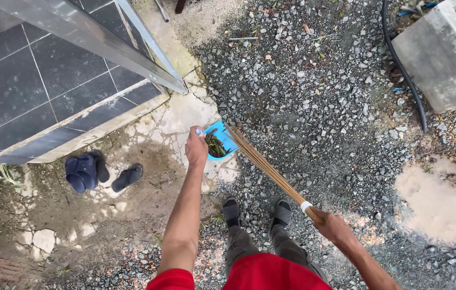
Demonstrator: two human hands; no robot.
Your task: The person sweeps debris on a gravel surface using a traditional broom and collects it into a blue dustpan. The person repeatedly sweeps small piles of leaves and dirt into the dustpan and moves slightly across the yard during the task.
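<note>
Sweeping-up is well in hand here: the left hand (196,146) is closed around the handle of a blue dustpan (221,138), which sits tilted on the cracked concrete patch (177,115) just beyond the fingers, with dark twigs and leaves (215,145) already lying in it. The right hand (333,227) is clenched around the bound end of a stick broom (268,169), whose bristle tips reach up to the pan's far edge. By my reading, the next stroke calls for short, light flicks toward the pan, so that the gravel (314,96) beside it stays out.
</note>
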